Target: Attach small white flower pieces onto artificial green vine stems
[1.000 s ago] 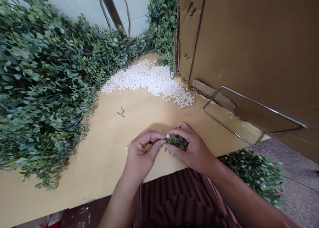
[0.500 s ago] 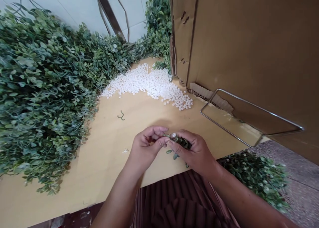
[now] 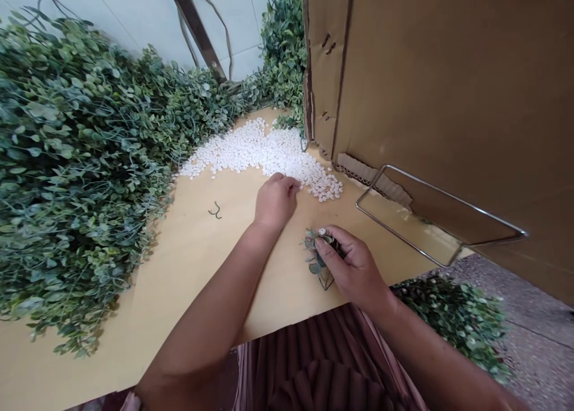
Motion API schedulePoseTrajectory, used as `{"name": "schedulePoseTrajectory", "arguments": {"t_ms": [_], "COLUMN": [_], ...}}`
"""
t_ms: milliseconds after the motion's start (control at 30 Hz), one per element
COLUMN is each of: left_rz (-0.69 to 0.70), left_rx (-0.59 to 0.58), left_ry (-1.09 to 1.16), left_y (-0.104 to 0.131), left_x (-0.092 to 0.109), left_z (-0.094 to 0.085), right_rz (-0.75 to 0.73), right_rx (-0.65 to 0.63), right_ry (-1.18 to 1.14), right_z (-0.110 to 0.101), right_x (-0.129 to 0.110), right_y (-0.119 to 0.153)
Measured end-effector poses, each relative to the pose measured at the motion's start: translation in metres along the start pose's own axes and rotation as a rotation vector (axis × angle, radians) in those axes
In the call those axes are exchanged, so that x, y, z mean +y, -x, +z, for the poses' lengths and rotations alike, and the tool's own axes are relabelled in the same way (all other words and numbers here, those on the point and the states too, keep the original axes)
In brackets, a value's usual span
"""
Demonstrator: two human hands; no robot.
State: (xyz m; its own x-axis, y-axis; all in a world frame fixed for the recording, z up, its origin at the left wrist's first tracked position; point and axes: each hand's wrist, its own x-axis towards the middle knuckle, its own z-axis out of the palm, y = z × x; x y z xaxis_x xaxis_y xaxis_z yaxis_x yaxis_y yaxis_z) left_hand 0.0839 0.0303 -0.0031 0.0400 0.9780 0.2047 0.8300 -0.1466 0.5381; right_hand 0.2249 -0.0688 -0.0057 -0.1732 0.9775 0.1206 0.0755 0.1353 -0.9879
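My left hand [image 3: 275,200] reaches to the near edge of a pile of small white plastic pieces [image 3: 251,148]. Its thumb and fingertips are pinched together there; whatever lies between them is too small to make out. Nearer the table's front edge, my right hand [image 3: 354,261] is closed round an artificial leaf sprig [image 3: 316,267] with green leaves and thin dark stems. One white piece [image 3: 321,231] shows at the top of the sprig, by my index finger. My palm hides part of the sprig.
Heaps of artificial greenery [image 3: 89,136] cover the left side of the table [image 3: 192,267]. A cardboard box [image 3: 439,88] stands at the right, a bent metal wire frame [image 3: 403,234] before it. A green stem scrap [image 3: 216,210] lies left of my hand. More greenery [image 3: 457,315] sits below, right.
My left hand has let go of the sprig and moved forward to the white pieces. My right hand still holds the sprig in about the same place.
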Motion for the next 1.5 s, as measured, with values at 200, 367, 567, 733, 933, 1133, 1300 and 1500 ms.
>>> {"name": "schedulePoseTrajectory", "arguments": {"t_ms": [200,367,567,733,933,1133,1300,1500], "left_rz": [-0.236,-0.5,-0.625,-0.723,-0.705,-0.661,-0.647,-0.547], "left_rx": [0.02,-0.013,-0.094,-0.116,-0.073,-0.108,-0.086,-0.027], "left_ry": [0.411,0.906,1.231,1.385,1.379,1.378,1.358,1.225], "left_y": [0.006,0.041,0.083,0.09,0.095,0.097,0.096,0.098], "left_x": [-0.005,0.007,0.024,0.028,0.026,0.025,0.026,0.026], "left_z": [-0.008,-0.031,-0.034,-0.029,-0.03,-0.029,-0.027,-0.024], "right_rz": [0.099,0.107,0.017,-0.019,-0.041,-0.036,-0.059,-0.072], "right_rx": [-0.026,-0.026,-0.088,-0.116,-0.05,-0.033,-0.013,0.015], "right_ry": [-0.093,-0.086,0.018,0.081,0.082,0.084,0.092,0.098], "right_z": [-0.001,-0.002,0.001,0.002,0.003,0.003,0.002,0.002], "right_x": [-0.003,-0.004,-0.003,-0.005,-0.004,-0.003,-0.005,-0.005], "right_y": [0.001,0.001,0.002,0.002,0.003,0.004,0.004,0.004]}}
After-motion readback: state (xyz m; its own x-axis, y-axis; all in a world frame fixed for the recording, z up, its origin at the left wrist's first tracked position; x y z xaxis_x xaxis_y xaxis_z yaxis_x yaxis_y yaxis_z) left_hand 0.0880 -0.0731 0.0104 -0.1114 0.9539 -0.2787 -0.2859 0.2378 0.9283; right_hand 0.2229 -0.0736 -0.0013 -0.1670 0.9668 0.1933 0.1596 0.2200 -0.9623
